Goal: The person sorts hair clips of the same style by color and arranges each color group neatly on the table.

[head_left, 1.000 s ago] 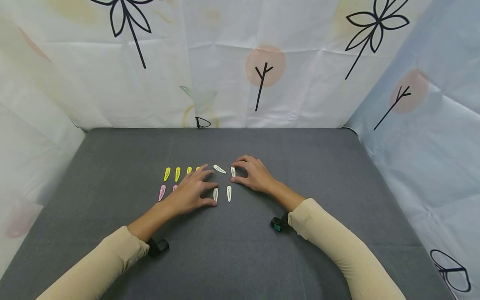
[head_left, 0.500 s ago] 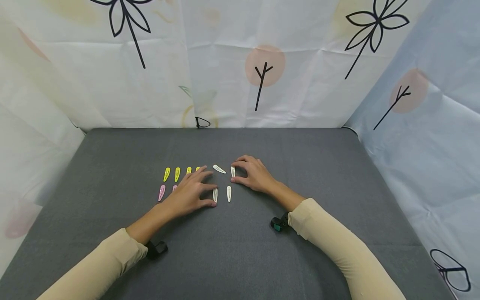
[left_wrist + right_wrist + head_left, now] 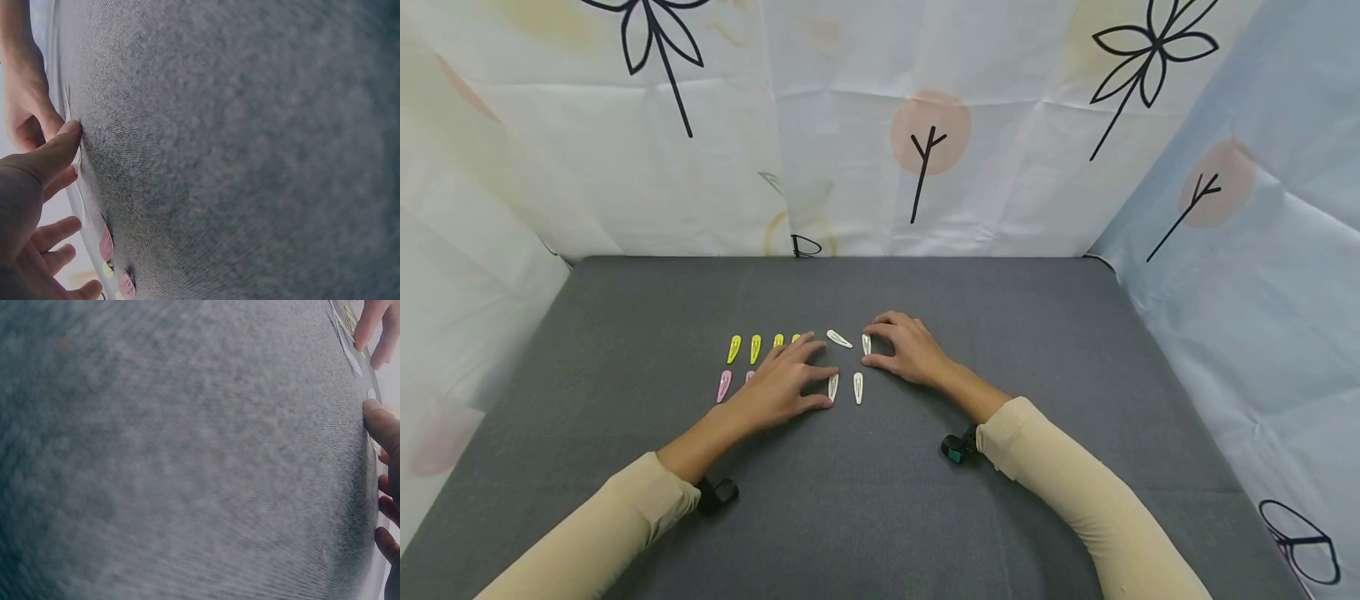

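Observation:
My left hand (image 3: 781,382) pinches a white snap hair clip (image 3: 832,387) lengthwise between thumb and index finger, low on the grey cloth; its other fingers spread over the clips behind. Farther back, my right hand (image 3: 910,348) holds another white hair clip (image 3: 867,344) by its two ends, thumb nearer me. Between the hands lie two more white clips: a slanted one (image 3: 839,338) in the back row and an upright one (image 3: 858,388) in the front row. In the left wrist view, the thumb (image 3: 62,140) presses at the clip's end, close to the cloth.
Yellow hair clips (image 3: 756,349) form the left part of the back row, and pink clips (image 3: 724,387) stand in front of them, partly hidden by my left hand. The grey table (image 3: 880,517) ends at a patterned white curtain (image 3: 850,167) behind.
The white clip in my left hand has turned slightly, its top leaning a little to the right, and shifted slightly away from me. My right hand stays still.

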{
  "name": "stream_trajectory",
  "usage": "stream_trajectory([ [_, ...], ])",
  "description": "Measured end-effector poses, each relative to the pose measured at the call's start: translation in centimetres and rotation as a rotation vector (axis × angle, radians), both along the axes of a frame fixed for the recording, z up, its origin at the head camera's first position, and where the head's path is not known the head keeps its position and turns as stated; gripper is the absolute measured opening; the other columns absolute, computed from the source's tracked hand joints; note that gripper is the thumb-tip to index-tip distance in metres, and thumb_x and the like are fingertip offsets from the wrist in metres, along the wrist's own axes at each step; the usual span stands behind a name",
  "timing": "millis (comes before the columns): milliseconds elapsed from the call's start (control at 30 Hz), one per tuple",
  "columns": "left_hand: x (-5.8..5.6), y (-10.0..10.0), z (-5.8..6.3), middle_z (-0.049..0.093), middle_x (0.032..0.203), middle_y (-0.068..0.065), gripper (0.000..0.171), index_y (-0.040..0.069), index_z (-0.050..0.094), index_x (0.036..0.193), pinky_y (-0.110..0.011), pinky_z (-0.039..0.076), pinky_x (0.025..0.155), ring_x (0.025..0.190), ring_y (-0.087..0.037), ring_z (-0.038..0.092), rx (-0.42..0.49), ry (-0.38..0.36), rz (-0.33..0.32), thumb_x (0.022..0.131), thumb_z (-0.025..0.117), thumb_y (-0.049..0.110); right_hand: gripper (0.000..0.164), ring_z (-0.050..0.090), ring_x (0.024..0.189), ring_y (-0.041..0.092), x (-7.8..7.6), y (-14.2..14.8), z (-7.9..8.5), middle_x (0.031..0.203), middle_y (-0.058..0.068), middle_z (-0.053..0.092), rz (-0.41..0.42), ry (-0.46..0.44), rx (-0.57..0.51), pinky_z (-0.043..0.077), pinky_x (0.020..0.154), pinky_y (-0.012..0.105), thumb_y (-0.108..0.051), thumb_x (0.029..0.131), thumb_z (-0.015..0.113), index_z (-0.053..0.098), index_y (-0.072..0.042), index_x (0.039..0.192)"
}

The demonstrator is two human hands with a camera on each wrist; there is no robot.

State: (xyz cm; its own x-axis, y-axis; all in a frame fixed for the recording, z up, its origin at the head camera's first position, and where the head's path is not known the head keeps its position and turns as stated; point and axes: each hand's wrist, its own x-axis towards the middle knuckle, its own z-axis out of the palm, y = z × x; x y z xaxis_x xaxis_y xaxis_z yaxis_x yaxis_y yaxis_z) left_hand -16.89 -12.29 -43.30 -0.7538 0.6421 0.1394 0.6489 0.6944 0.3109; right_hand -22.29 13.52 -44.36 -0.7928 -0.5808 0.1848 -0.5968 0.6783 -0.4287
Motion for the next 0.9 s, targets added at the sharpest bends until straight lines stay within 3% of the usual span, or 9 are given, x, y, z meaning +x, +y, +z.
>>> stream_trajectory([
  [300,-0.1,0.0,-0.1,0.052,0.141,-0.022,0.048,0.014,0.074,0.121,-0.066,0.032,0.103,0.142,-0.043,0.034,-0.004,-0.020,0.029,0.081,0.082,0.039,0.048,0.054,0.123,0.027,0.0,0.0,0.4,0.129,0.011,0.060,0.028,0.019,0.039,0.038,0.103,0.058,-0.038,0.089,0.076,0.069,-0.005,0.123],
  [500,-0.1,0.0,0.0,0.052,0.141,-0.023,0.048,0.015,0.074,0.121,-0.066,0.031,0.104,0.142,-0.043,0.034,-0.004,-0.035,0.037,0.081,0.082,0.039,0.048,0.055,0.122,0.027,0.3,0.7,0.5,0.128,0.013,0.060,0.061,0.032,0.058,0.042,0.098,0.051,-0.037,0.087,0.077,0.070,-0.004,0.121],
  [900,-0.1,0.1,0.1,0.052,0.142,-0.022,0.048,0.014,0.074,0.122,-0.065,0.031,0.104,0.142,-0.042,0.033,-0.005,-0.043,0.040,0.081,0.082,0.039,0.048,0.056,0.121,0.027,2.9,1.7,0.4,0.126,0.010,0.061,0.105,0.090,0.063,0.042,0.100,0.058,-0.041,0.084,0.080,0.072,-0.005,0.116],
])
